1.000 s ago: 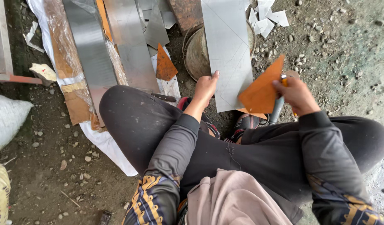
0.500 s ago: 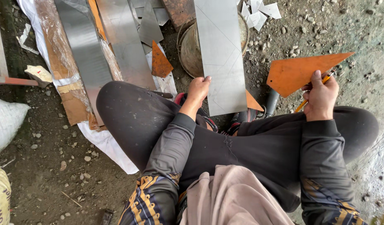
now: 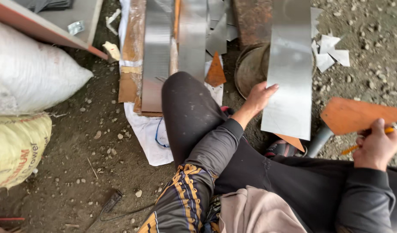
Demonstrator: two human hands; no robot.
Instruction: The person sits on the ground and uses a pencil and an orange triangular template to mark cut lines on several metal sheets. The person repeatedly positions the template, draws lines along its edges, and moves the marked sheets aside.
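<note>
Bare dirt floor [image 3: 99,155] strewn with pebbles, two full sacks [image 3: 30,73] at its edge, daylight

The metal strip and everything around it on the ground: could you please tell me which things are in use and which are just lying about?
In use:
- metal strip, held at its edge by the left hand
- orange triangular template and pencil, in the right hand

Lying about:
- white sack
- yellow sack
- spare metal strips
- round pan
- metal offcuts
- small orange triangle
</note>
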